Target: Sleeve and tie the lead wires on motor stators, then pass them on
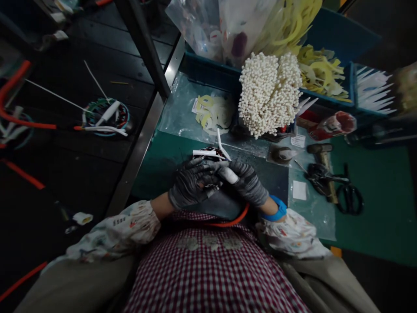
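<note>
A motor stator (211, 151) with dark windings and white sleeves lies on the bench edge in front of my body, mostly covered by my hands. My left hand (194, 183), in a grey striped glove, curls its fingers over the stator's near side. From the right, my right hand (245, 181), in a matching glove with a white-wrapped thumb, closes on the same near side, touching the left fingertips. What the fingertips pinch there is hidden. One white sleeve (222, 145) sticks up beyond the hands. An orange cable (230, 224) curves below them near my apron.
Behind the hands stands a bundle of thin white tubes (269, 95), beside blue bins (353, 82) of yellow strips. Loose pale strips (211, 114) lie on plastic. To the right are a hammer (325, 163), scissors (350, 195) and a red can (335, 125). Another stator (106, 116) sits left.
</note>
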Available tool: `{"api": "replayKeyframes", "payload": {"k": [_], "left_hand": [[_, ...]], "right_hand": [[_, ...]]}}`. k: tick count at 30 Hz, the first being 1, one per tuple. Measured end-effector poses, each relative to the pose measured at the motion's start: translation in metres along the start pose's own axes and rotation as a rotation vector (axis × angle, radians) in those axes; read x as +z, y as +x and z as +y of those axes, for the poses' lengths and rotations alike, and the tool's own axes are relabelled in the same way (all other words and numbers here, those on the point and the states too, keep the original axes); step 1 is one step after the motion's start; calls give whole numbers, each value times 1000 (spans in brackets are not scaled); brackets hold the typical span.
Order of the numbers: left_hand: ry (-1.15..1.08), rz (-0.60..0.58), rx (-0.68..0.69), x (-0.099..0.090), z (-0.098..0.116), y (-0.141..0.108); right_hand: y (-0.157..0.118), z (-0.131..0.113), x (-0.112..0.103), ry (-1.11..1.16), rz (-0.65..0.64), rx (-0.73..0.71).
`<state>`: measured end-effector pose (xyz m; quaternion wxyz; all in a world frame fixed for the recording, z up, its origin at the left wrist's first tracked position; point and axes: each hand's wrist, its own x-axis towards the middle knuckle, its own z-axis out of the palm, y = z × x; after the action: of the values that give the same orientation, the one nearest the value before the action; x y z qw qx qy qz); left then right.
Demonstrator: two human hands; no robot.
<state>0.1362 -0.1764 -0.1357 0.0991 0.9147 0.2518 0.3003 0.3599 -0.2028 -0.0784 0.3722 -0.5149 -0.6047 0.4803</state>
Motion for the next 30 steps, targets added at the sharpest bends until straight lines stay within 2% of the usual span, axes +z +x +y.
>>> {"api": "replayKeyframes", "payload": {"k": [2,3,8,12,15,18,19,22,24,27,28,30], "left_hand": [[9,-5,-3,-2,0,2],[6,1,-4,-2,0,3],[-62,25,18,-3,-2,4],[-70,42,6,-4,-1,6],[-34,29,10,-5,-1,7],[2,-57,-5,-4,-1,5],[-2,-87,-13,-4,-1,3],[-33,-130,-41,-4,-2,0],[-57,-111,-51,-4,-1,-1],[-107,-92,-56,-3,-1,0],[-112,-73,-50,-2,-1,1],[-88,-40,-34,-1,-2,2]], "right_hand": [[-1,0,-8,99,-121,28],[-2,1,-10,115,-133,34],[-7,11,-11,70,-7,-21],[-7,14,-11,46,-18,-34],[-8,19,-13,39,-86,-122],[-16,32,-11,-31,-203,-207],[-20,37,-10,-54,-195,-190],[-35,44,-7,-104,-64,-112],[-41,40,-6,-149,-90,-147],[-38,22,-1,-182,-264,-234],[-32,15,3,-189,-281,-217],[-14,6,12,-229,-206,-112]]}}
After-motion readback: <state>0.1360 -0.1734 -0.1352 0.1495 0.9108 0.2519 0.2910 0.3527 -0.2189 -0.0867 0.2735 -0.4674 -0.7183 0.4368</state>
